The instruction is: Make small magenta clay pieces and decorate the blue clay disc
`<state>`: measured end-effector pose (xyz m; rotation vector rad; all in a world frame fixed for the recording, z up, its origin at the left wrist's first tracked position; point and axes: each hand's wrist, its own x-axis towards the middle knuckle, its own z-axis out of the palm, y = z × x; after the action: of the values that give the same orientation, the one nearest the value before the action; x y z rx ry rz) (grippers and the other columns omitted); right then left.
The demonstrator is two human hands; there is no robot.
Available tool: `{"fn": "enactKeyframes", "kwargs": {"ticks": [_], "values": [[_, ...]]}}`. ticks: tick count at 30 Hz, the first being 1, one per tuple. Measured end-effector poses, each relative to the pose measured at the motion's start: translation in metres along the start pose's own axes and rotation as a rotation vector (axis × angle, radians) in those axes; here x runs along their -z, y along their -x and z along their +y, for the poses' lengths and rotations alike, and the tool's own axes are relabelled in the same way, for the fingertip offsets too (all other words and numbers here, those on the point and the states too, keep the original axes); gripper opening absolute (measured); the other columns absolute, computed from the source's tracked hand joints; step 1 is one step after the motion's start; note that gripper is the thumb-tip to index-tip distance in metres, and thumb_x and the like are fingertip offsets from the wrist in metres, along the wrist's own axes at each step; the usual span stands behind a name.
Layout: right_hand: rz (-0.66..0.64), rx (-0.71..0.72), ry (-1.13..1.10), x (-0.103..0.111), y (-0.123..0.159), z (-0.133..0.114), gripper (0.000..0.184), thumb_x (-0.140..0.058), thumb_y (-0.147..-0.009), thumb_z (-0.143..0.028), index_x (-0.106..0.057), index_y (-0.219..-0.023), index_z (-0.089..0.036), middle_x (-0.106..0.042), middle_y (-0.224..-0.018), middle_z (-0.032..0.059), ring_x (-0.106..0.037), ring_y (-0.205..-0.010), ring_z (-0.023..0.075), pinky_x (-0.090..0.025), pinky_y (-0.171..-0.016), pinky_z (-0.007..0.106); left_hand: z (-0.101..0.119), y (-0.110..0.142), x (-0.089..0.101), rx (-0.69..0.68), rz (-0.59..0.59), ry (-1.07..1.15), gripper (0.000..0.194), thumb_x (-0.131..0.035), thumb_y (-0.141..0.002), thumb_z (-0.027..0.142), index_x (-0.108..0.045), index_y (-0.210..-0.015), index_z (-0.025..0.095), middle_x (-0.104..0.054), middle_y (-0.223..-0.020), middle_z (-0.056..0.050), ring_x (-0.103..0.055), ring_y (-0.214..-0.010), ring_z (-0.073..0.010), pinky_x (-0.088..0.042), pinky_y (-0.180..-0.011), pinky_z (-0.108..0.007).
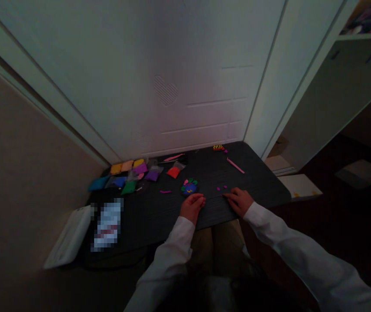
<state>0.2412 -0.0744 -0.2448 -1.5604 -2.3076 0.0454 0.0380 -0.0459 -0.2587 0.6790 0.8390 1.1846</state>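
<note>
My left hand (193, 208) rests at the near side of the dark table with its fingers curled and the thumb against them; anything between them is hidden. Just beyond it sits a blue clay piece (190, 189) with green and pink rounds along its edge and small yellow marks. My right hand (240, 201) lies low over the tabletop, index finger stretched out to the left, its tip at the surface. Two small purple clay bits (221, 188) lie a little beyond that fingertip. A thin purple clay strip (165, 191) lies left of the blue piece.
Several bags of coloured clay, among them a green bag (128, 187) and a red bag (174, 171), cover the table's back left. Pink tweezers (235, 165) and a yellow-dotted clay piece (218, 147) lie at the back right. A white panel (185, 86) stands behind the table.
</note>
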Motion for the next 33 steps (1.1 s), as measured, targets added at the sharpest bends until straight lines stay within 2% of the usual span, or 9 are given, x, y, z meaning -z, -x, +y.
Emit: {"fn": "enactKeyframes", "kwargs": {"ticks": [13, 18, 22, 27, 33], "values": [[-0.044, 0.135, 0.099, 0.012, -0.001, -0.007, 0.036, -0.032, -0.075, -0.034, -0.04, -0.11, -0.028, -0.045, -0.082, 0.0048, -0.037, -0.075, 0.015, -0.023, -0.064, 0.028, 0.001, 0.0, -0.001, -0.004, 0.026, -0.027, 0.02, -0.062, -0.052, 0.017, -0.055, -0.071, 0.013, -0.057, -0.062, -0.002, -0.053, -0.057, -0.0077, -0.041, -0.056, -0.021], [-0.044, 0.102, 0.11, 0.015, -0.002, -0.009, 0.039, -0.029, -0.076, -0.039, -0.038, -0.111, -0.026, -0.044, -0.083, 0.0058, -0.036, -0.076, 0.016, -0.023, -0.065, 0.029, 0.0, 0.0, 0.0, -0.008, 0.012, -0.011, 0.019, -0.061, -0.053, 0.016, -0.055, -0.07, 0.013, -0.057, -0.062, -0.001, -0.052, -0.058, -0.0071, -0.04, -0.057, -0.02], [-0.062, 0.149, 0.103, 0.016, -0.002, -0.01, 0.038, -0.03, -0.076, -0.038, -0.038, -0.111, -0.028, -0.044, -0.083, 0.0053, -0.036, -0.076, 0.0156, -0.022, -0.066, 0.029, 0.001, 0.001, -0.001, -0.007, 0.026, -0.023, 0.019, -0.061, -0.053, 0.017, -0.055, -0.07, 0.013, -0.057, -0.061, -0.001, -0.052, -0.057, -0.0075, -0.04, -0.056, -0.02], [-0.047, 0.114, 0.109, 0.012, -0.002, -0.009, 0.042, -0.029, -0.075, -0.042, -0.036, -0.113, -0.025, -0.044, -0.086, 0.0066, -0.036, -0.077, 0.0165, -0.022, -0.065, 0.03, 0.001, 0.002, -0.002, -0.011, 0.029, -0.024, 0.02, -0.062, -0.052, 0.017, -0.055, -0.07, 0.013, -0.057, -0.062, -0.001, -0.053, -0.058, -0.0081, -0.04, -0.056, -0.021], [-0.074, 0.145, 0.103, 0.01, -0.003, -0.008, 0.04, -0.031, -0.074, -0.041, -0.037, -0.112, -0.028, -0.044, -0.086, 0.0058, -0.035, -0.077, 0.0163, -0.022, -0.066, 0.03, 0.002, 0.002, -0.002, -0.018, 0.013, -0.015, 0.019, -0.062, -0.052, 0.016, -0.056, -0.07, 0.013, -0.057, -0.061, -0.001, -0.052, -0.056, -0.0073, -0.04, -0.056, -0.021]]}}
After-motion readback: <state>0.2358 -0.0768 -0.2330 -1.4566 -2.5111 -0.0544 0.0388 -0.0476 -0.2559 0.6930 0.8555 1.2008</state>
